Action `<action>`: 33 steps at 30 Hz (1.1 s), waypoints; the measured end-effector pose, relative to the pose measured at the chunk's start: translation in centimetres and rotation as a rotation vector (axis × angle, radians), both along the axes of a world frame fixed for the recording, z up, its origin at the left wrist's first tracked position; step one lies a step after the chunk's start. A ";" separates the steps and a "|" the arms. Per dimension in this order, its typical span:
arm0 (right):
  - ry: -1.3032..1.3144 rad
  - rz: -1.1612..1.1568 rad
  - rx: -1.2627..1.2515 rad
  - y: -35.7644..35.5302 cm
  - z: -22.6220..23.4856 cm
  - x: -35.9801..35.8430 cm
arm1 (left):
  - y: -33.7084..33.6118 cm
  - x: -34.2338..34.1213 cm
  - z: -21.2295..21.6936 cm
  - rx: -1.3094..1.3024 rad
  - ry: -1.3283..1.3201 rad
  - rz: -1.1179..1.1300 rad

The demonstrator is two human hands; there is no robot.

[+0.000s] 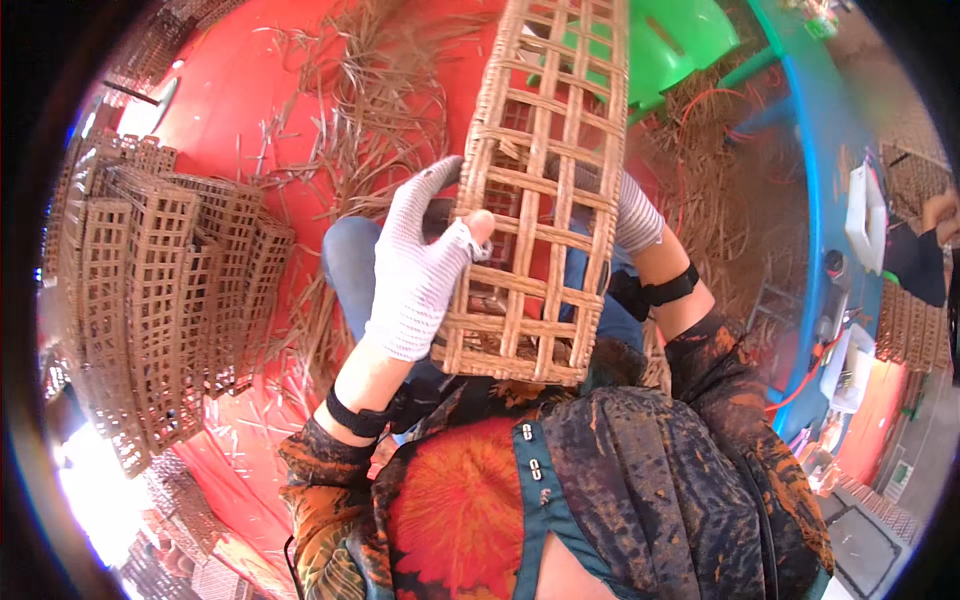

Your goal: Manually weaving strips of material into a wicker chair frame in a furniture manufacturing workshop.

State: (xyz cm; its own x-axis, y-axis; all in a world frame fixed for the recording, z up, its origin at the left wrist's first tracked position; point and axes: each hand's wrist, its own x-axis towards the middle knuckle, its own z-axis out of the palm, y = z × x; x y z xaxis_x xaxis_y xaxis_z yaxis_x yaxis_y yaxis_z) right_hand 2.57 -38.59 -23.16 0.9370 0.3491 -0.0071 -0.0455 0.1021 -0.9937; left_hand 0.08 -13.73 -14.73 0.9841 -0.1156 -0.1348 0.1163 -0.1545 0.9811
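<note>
A long woven basket (540,195) of brown strands in an open square lattice stands upright before my body. My left hand (415,265), in a pale striped glove with the thumb tip bare, grips its left edge. The thumb lies on the lattice front, and the fingers reach along the side. My right hand (640,215), in a similar striped glove, is at the basket's right side. Its fingers go behind the lattice, so their hold is hidden. Through the openings, my jeans and some red floor show.
Many similar lattice baskets (165,290) stand stacked at the left. Loose brown strips (375,120) litter the red floor covering (225,95). A green plastic chair (680,45) is at the far right, beside a blue-edged table (812,200) with white trays (865,215). Another person's dark sleeve (915,260) shows beyond.
</note>
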 end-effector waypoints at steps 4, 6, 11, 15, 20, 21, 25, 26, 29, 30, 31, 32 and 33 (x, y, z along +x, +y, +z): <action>0.401 -0.001 0.423 -2.0 -1.2 -0.6 | -1.1 -1.5 0.4 -0.049 -0.127 -0.054; 0.484 -0.067 0.497 -2.0 -1.0 -1.0 | -1.0 -1.8 -0.3 0.039 -0.300 -0.105; 0.385 0.007 0.531 -2.7 -1.0 -0.6 | -0.9 -1.9 -0.5 -0.042 -0.292 -0.182; 0.575 -0.270 0.478 -4.0 -1.4 -0.9 | -0.4 -1.2 -1.5 -0.014 -0.413 -0.203; 0.555 -0.194 0.484 -5.0 -2.6 0.0 | 0.0 -1.0 -2.1 -0.055 -0.403 -0.209; 0.558 -0.197 0.475 -4.1 -1.4 0.1 | 0.0 -1.0 -2.3 -0.064 -0.413 -0.211; 0.446 -0.168 0.554 -3.5 -1.7 0.0 | -0.2 -0.9 -2.7 -0.085 -0.451 -0.212; 0.458 -0.179 0.544 -3.5 -1.8 0.2 | 0.0 -0.9 -2.8 -0.082 -0.448 -0.207; 0.481 -0.214 0.529 -3.3 -1.8 0.2 | 0.3 -0.7 -3.0 -0.103 -0.449 -0.208; 0.483 -0.222 0.524 -3.2 -1.7 0.2 | 0.4 -0.8 -3.1 -0.108 -0.456 -0.204; 0.483 -0.222 0.520 -3.1 -1.6 0.2 | 0.5 -0.8 -3.2 -0.113 -0.464 -0.200; 0.480 -0.226 0.515 -3.1 -1.7 0.1 | 0.6 -0.9 -3.4 -0.114 -0.468 -0.196; 0.481 -0.228 0.514 -3.0 -1.7 0.1 | 0.7 -1.0 -3.7 -0.118 -0.468 -0.196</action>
